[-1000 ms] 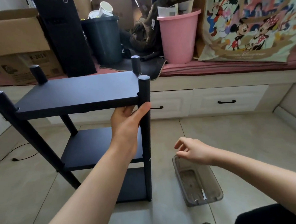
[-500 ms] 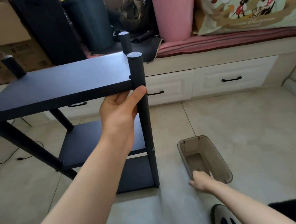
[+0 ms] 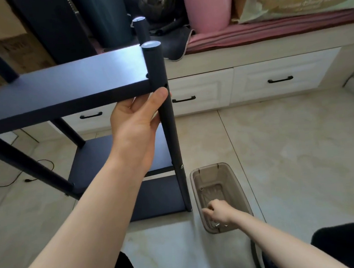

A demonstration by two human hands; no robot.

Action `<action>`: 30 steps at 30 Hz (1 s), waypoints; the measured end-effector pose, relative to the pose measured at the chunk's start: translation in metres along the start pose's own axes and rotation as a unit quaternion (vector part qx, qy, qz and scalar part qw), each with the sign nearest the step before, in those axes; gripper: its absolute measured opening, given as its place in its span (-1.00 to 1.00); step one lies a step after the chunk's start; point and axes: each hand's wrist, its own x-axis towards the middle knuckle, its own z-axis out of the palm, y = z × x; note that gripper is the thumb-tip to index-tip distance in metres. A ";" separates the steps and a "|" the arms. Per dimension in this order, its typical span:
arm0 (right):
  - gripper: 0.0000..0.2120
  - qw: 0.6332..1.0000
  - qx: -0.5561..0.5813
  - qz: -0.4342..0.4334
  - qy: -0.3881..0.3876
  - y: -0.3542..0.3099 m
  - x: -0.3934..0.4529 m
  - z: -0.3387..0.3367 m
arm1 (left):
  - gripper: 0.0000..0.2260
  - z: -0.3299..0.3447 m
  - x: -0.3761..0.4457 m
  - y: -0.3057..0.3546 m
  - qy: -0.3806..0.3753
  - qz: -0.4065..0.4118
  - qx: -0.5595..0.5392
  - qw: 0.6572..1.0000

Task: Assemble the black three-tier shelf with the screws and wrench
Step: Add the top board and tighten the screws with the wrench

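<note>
**Left hand steadies shelf, right hand in the screw tray**

The black 3-tier shelf (image 3: 65,86) stands on the tiled floor (image 3: 297,157), filling the view from 9 to 12 o'clock. The left hand (image 3: 138,123) grips its near right post (image 3: 167,118) just under the top tier, thumb across the post's front, fingers hidden behind. At 5 o'clock, just beside the post's foot, lies a translucent brown tray (image 3: 197,174). The right hand (image 3: 217,213) reaches into it with curled fingers; whether it pinches anything cannot be told. Screws (image 3: 217,225) lie at the tray's near end.
</note>
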 end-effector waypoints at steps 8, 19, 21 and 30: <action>-0.85 0.993 -0.107 0.031 -0.027 0.042 0.027 -0.007 | -0.72 -0.001 0.002 -0.002 -0.011 0.004 -0.003 1.000; -0.71 0.970 -0.234 -0.020 -0.066 0.041 0.063 0.020 | -0.81 -0.004 0.006 -0.004 -0.025 0.011 -0.004 1.000; -0.70 0.964 -0.255 -0.027 -0.066 0.038 0.066 0.022 | -0.81 -0.004 0.006 -0.005 -0.026 0.011 -0.007 1.000; -0.68 0.961 -0.269 -0.042 -0.055 0.028 0.061 0.011 | -0.79 -0.003 0.005 -0.003 -0.030 0.004 -0.015 0.999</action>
